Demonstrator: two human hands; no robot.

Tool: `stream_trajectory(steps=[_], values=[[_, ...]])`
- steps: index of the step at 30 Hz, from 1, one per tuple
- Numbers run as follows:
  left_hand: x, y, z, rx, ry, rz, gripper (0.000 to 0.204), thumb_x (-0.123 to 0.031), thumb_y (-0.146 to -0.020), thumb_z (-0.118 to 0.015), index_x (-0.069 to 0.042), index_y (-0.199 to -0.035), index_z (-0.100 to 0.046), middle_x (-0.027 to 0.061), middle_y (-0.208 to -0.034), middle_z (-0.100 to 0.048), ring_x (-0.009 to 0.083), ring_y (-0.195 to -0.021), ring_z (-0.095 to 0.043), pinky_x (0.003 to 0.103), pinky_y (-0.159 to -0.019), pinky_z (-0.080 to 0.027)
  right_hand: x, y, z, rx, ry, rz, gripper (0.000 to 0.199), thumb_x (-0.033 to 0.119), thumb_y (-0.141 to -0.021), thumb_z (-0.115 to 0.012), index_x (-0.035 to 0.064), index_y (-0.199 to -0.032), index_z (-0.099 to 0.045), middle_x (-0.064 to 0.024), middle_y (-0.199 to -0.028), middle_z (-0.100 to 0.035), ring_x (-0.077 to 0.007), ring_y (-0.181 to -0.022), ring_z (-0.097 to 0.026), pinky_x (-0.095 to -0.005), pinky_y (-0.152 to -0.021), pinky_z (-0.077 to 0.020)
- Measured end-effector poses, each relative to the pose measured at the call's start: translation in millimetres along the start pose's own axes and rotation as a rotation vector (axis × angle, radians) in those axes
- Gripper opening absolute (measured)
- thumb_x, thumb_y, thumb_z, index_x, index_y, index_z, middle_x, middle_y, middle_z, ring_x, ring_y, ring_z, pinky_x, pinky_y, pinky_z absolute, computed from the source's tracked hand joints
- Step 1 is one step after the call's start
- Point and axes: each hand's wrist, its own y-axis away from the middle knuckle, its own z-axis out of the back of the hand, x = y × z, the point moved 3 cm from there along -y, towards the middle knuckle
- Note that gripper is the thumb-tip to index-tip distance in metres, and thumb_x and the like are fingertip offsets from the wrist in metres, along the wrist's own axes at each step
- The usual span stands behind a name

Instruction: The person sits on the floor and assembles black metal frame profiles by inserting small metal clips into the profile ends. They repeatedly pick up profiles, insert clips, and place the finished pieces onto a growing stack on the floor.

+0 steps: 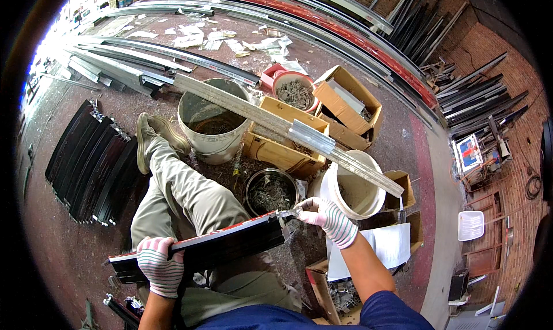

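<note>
Gloves with pink and grey stripes cover both hands of the person, who sits on the floor with one leg stretched out. The left hand [159, 266] is closed around the near end of a black metal profile [201, 248] with a red upper edge, fingers curled over its top; the profile lies across the lap and goes from this hand to the other one. The right hand [326, 216] is at the far end of the profile, its fingertips pressed together on a small metal piece [286, 214] at the end face; what exactly they pinch I cannot tell. Just beyond the right hand stands a white bucket [352, 187], and just left of it a dark round tin of screws [271, 192]. Further away from both hands a long grey rail [288, 129] lies across a second bucket [212, 120] and open cardboard boxes [291, 140]. Well left of the left hand, black profiles [92, 157] are stacked on the floor.
</note>
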Motion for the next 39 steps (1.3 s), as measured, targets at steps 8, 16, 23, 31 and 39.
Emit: stream_trajectory(steps=[8,16,23,31,39], values=[[-2,1,2,-0.010,0.008,-0.002,0.031,-0.019,-0.061,-0.073,-0.009,-0.087,-0.060,0.0077,-0.078,-0.060,0.0304,-0.078,-0.059,0.045,-0.087,-0.044,-35,-11,8,0.011,-0.168,-0.052,0.043,0.025,-0.086,-0.071,-0.0052,-0.114,-0.060,-0.0121,-0.104,-0.069,-0.0185,-0.099,-0.066,-0.0332,-0.091,-0.0521],[-1,1,2,0.005,0.012,-0.003,0.031,-0.022,-0.063,-0.073,-0.009,-0.087,-0.060,0.0077,-0.078,-0.061,0.0301,-0.078,-0.059,0.044,-0.087,-0.044,-39,-11,3,0.014,-0.448,-0.056,0.038,0.026,-0.090,-0.067,-0.0036,-0.114,-0.060,-0.0133,-0.108,-0.068,-0.0222,-0.102,-0.066,-0.0394,-0.095,-0.0534],[-3,-1,3,-0.008,0.000,-0.017,0.031,-0.027,-0.066,-0.074,-0.010,-0.088,-0.060,0.0070,-0.078,-0.061,0.0292,-0.077,-0.059,0.044,-0.086,-0.044,-25,-2,-5,-0.019,-0.468,-0.036,0.037,0.028,-0.090,-0.065,-0.0033,-0.110,-0.063,-0.0129,-0.107,-0.068,-0.0220,-0.100,-0.067,-0.0392,-0.094,-0.0536],[-3,-1,2,-0.013,0.011,-0.017,0.030,-0.021,-0.064,-0.075,-0.010,-0.088,-0.060,0.0068,-0.078,-0.061,0.0295,-0.077,-0.059,0.044,-0.086,-0.044,-39,-11,-4,0.019,-0.583,-0.042,0.039,0.029,-0.087,-0.071,-0.0028,-0.109,-0.062,-0.0111,-0.099,-0.069,-0.0173,-0.090,-0.067,-0.0306,-0.085,-0.0547],[-1,0,1,-0.004,0.006,-0.012,0.030,-0.024,-0.066,-0.075,-0.010,-0.088,-0.060,0.0069,-0.077,-0.061,0.0297,-0.077,-0.059,0.044,-0.085,-0.044,-14,8,-17,-0.128,-0.194,0.045,0.038,0.026,-0.087,-0.068,-0.0032,-0.111,-0.063,-0.0072,-0.098,-0.068,-0.0120,-0.089,-0.061,-0.0272,-0.085,-0.0490]])
